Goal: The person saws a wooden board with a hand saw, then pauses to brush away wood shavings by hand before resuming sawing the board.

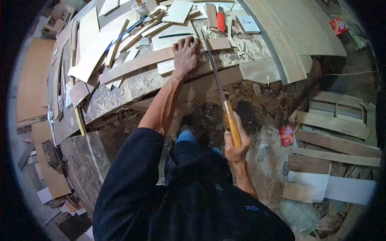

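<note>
My right hand (237,140) is wrapped round the yellow-brown wooden handle of a hand saw (232,124). The saw's long, narrow blade points up and away across a thin wooden strip (140,60) on the workbench (132,86). Just left of the blade, my left hand (187,55) presses on the strip, its fingers bent over the far edge. A dark pencil-like stick (176,35) lies beyond that hand. Whether the teeth are inside the wood is too small to tell.
A red-handled tool (220,19) and a blue strip (126,33) lie among wood offcuts on the bench. Large boards (281,40) cover its right end. Stacked wooden pieces (337,142) and a red packet (286,135) are on the floor at right.
</note>
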A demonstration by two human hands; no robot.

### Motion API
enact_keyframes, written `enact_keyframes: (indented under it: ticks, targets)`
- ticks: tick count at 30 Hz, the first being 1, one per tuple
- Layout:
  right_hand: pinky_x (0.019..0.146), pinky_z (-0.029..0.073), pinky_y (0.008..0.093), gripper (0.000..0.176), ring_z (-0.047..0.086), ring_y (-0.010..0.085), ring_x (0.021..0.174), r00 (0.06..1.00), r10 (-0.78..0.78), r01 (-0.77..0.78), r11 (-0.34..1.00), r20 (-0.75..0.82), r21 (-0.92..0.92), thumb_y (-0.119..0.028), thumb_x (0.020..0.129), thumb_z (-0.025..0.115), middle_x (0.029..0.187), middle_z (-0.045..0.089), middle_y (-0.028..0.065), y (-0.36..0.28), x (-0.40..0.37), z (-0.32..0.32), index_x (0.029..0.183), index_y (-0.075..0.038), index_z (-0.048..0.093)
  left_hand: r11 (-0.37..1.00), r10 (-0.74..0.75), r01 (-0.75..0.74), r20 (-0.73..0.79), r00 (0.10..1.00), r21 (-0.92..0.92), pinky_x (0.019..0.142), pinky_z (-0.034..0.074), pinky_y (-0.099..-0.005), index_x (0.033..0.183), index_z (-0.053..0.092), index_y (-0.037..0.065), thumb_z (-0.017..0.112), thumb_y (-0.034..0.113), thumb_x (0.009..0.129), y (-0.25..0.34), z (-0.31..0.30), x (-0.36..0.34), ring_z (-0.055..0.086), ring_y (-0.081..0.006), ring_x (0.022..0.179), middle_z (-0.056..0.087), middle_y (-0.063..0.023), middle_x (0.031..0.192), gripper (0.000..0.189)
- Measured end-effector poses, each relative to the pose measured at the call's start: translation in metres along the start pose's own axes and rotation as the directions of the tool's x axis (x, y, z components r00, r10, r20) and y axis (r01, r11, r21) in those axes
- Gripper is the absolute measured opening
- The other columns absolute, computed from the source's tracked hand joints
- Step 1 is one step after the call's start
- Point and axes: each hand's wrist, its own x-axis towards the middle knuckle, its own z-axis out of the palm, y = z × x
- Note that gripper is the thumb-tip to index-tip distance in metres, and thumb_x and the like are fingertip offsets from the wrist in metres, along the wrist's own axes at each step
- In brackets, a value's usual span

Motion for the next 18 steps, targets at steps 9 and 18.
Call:
enact_keyframes:
  ticks: [9, 18]
  targets:
    - [0.091, 0.05, 0.0327, 0.055, 0.062, 0.0307, 0.113, 1.0, 0.022, -0.022, 1.0, -0.007, 0.009, 0.005, 0.081, 0.051, 0.128, 0.058, 0.024, 0.009, -0.015, -0.006, 0.136, 0.003, 0.047, 1.0, -0.014, 0.015, 0.054, 0.998, -0.014, 0.096, 0.03, -0.0479, 0.125, 0.053, 0.015, 0.058, 0.04, 0.086, -0.002, 0.003, -0.001, 0.044, -0.0277, 0.113, 0.049, -0.0059, 0.122, 0.046]
    - [0.091, 0.05, 0.0341, 0.058, 0.062, 0.0305, 0.111, 0.995, -0.081, 0.084, 0.995, -0.051, 0.05, 0.007, 0.079, 0.051, 0.127, 0.059, 0.0219, 0.024, 0.049, 0.024, 0.137, 0.0, 0.048, 0.998, -0.054, 0.057, 0.082, 0.995, -0.029, 0.095, 0.031, -0.0485, 0.125, 0.052, 0.015, 0.057, 0.036, 0.086, 0.001, -0.003, 0.001, 0.044, -0.0278, 0.114, 0.051, -0.0066, 0.123, 0.045]
